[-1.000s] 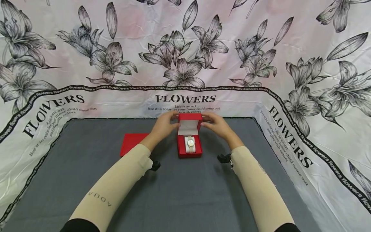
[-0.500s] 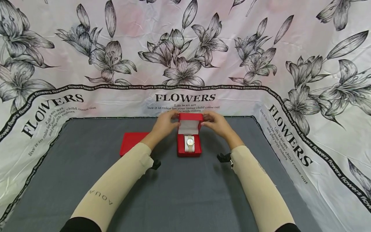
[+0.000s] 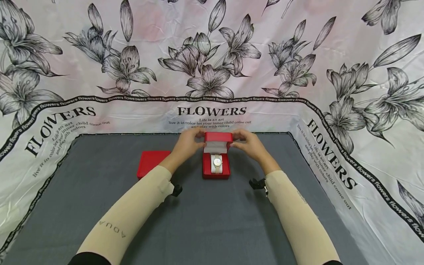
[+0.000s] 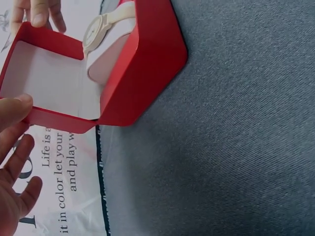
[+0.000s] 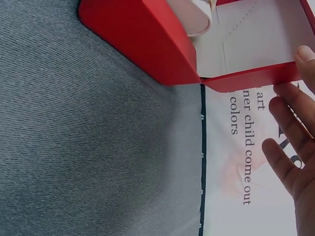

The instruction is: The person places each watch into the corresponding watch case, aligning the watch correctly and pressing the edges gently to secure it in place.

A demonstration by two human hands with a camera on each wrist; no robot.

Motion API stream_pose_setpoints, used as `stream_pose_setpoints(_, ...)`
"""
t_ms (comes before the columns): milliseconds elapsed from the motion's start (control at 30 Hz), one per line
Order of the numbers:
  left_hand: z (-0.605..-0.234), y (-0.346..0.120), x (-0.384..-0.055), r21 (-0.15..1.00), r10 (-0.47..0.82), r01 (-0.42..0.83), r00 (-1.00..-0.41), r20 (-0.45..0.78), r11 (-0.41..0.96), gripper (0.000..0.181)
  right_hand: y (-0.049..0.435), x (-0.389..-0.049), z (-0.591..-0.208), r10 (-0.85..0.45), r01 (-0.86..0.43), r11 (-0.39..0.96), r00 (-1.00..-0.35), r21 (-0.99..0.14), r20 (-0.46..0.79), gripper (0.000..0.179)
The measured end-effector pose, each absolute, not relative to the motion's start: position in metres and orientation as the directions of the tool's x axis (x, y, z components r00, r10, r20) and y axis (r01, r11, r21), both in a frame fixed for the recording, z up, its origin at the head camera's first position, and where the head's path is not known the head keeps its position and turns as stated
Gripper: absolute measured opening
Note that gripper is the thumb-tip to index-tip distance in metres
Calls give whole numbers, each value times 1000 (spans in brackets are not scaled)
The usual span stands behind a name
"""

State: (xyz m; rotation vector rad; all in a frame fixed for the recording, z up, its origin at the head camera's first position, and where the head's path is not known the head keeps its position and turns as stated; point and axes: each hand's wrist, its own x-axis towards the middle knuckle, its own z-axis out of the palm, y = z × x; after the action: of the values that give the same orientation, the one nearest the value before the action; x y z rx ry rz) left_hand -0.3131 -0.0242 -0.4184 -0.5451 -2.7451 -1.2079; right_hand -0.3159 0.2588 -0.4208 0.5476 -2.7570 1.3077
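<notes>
A red watch box (image 3: 216, 177) sits on the grey cloth, its hinged lid (image 3: 218, 137) raised and leaning partly forward. Inside, a wristwatch (image 3: 216, 162) with a pale band and light dial wraps a white cushion (image 4: 106, 61). My left hand (image 3: 189, 143) pinches the lid's left side, thumb at the front edge and a finger behind. On the opposite side my right hand (image 3: 249, 144) pinches the lid in the same way. The other fingers of both hands are spread loosely behind the lid. The right wrist view shows the lid's white lining (image 5: 263, 37).
A flat red rectangular piece (image 3: 153, 162) lies left of the box, partly behind the left forearm. Grey cloth (image 3: 212, 221) covers the work surface. Behind the box begins a white cloth (image 3: 212, 82) printed with flowers and lettering.
The lid has tilted forward and down, so less of its white lining shows in the head view. Both hands moved with it, keeping their grip. The box base stayed put.
</notes>
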Motion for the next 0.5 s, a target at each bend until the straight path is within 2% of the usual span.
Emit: stream_pose_setpoints(500, -423, -20, -296, 724, 230, 325, -945, 232, 608, 37, 257, -294, -423, -235, -256, 586, -962, -768, 141, 41)
